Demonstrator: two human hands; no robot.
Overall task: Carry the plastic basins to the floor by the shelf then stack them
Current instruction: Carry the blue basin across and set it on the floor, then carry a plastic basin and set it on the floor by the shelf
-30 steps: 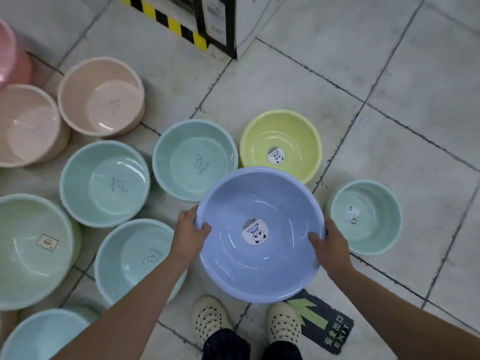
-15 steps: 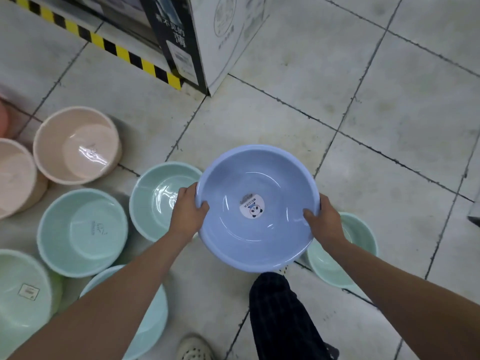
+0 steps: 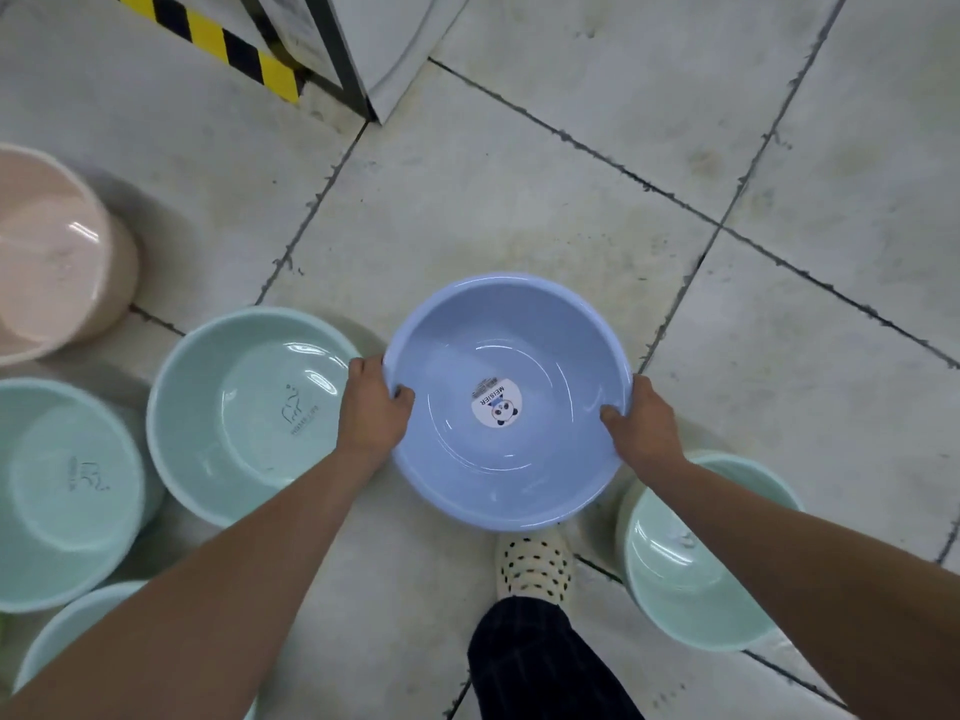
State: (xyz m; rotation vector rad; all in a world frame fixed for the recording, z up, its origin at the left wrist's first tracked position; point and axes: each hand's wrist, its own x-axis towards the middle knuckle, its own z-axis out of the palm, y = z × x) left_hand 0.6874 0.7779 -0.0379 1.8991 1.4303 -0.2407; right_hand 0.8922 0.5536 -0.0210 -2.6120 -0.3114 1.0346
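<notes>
Now, a step farther across the tiled floor (image 3: pixel 519 200), the blue basin (image 3: pixel 519 475) hangs just right of a mint basin (image 3: pixel 249 413), the yellow one gone from view. The left hand (image 3: pixel 371 407) and right hand (image 3: pixel 641 428) clasp opposite rims, thumbs inside. The carry apparently continues, stacking not yet begun.

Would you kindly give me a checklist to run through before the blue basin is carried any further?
1. Left hand grips the blue basin by its rim, thumb inside: ok.
2. Right hand grips the opposite rim: ok.
3. Basin holds nothing but its panda sticker: ok.
4. Floor tiles straight ahead show no obstacle: ok.
5. Footing: a teal basin sits close beside the shoe, a likely trip risk: not ok.
6. Drop spot by the shelf in view: cannot tell; only a box corner shows.
</notes>
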